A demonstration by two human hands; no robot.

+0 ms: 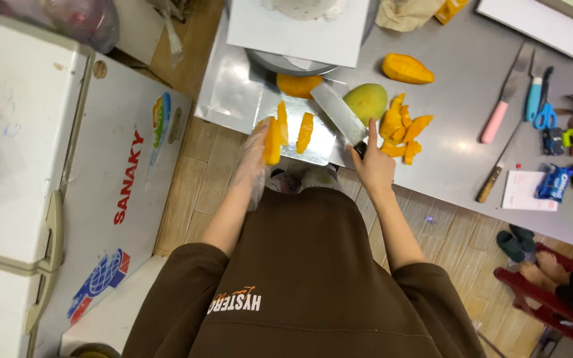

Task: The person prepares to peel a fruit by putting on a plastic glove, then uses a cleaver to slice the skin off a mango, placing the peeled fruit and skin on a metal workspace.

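Observation:
My left hand (pixel 254 154), in a clear plastic glove, holds an orange mango slice (pixel 272 140) at the near edge of the steel table (pixel 459 159). Two more slices (pixel 305 132) lie just right of it. My right hand (pixel 371 166) grips a broad-bladed knife (pixel 338 113), its blade pointing away over the table, index finger stretched along it. A whole green-yellow mango (pixel 366 101) sits beside the blade, with a pile of cut slices (pixel 402 129) to its right. A mango half (pixel 406 68) and another piece (pixel 298 85) lie farther back.
A white board (pixel 298 30) over a metal bowl stands at the back. Right on the table: a pink-handled knife (pixel 503 99), blue scissors (pixel 543 106), a wooden-handled tool (pixel 492 179), tape, small packets. A white chest freezer (pixel 48 166) stands left. Another person's feet (pixel 544 268) are at lower right.

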